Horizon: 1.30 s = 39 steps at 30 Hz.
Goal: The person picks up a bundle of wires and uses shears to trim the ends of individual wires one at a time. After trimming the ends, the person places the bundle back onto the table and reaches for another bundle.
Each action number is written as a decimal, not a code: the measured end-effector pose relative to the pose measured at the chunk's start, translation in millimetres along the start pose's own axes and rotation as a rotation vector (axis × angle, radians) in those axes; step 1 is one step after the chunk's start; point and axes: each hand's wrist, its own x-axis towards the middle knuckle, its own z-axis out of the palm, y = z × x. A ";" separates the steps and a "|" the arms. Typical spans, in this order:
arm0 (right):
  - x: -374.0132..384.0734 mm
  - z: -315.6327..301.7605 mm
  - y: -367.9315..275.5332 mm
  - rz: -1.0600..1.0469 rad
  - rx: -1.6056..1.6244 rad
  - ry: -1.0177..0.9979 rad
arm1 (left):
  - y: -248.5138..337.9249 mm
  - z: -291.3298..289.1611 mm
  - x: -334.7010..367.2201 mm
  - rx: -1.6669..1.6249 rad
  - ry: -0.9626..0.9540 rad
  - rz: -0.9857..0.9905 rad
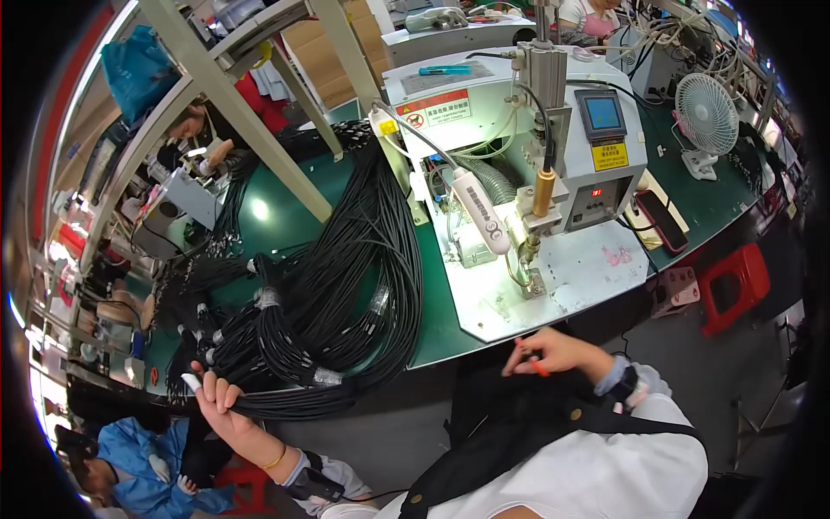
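Bundles of thin black cables (346, 251) lie looped over the green table (432, 333), some bound with clear wrap. At the table's front left edge, my left hand (226, 406) is closed at one end of the lowest bundle, fingers curled against the cables; a white cover sits on one fingertip. My right hand (558, 353) is closed around a small orange tool (534, 363), held in front of the machine's plate; its kind is partly hidden by my fingers. The bench machine (614, 203) has a vertical press head (543, 190) standing over its white plate (579, 281).
A white tubular lamp (477, 208) hangs over the plate. Pale metal posts (242, 112) rise through the table at left. A fan (707, 112) and a red stool (733, 290) stand at right. A person in blue (143, 463) sits at lower left; another works beyond the posts.
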 end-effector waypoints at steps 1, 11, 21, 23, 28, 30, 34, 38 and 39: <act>-3.5 -9.5 -9.9 0.047 0.009 0.006 | -9.6 5.2 -2.3 -0.103 0.048 0.008; 105.7 67.4 -132.9 -0.449 -0.042 0.145 | -138.7 147.4 2.0 0.017 0.548 0.180; 84.2 100.5 -56.5 -0.350 -0.064 -0.187 | -95.5 91.3 -8.0 -0.132 0.553 0.057; 75.9 90.0 -47.7 -0.280 -0.274 -0.215 | -123.5 102.7 -4.3 0.136 0.388 0.076; 47.5 65.9 -68.6 -0.288 0.273 0.305 | -206.6 159.4 -21.6 0.204 0.379 -0.152; 32.1 46.2 -67.9 -0.349 0.334 0.551 | -228.0 174.5 -33.4 0.288 0.204 -0.323; 5.0 37.9 -74.2 -0.258 0.444 0.628 | -267.2 161.2 -69.2 0.213 0.067 -0.535; -12.7 33.8 -68.9 -0.476 0.537 0.850 | -290.6 166.5 -81.7 0.360 -0.120 -0.772; -23.2 28.2 -69.7 -0.466 0.533 0.873 | -297.2 170.7 -84.0 0.411 -0.158 -0.778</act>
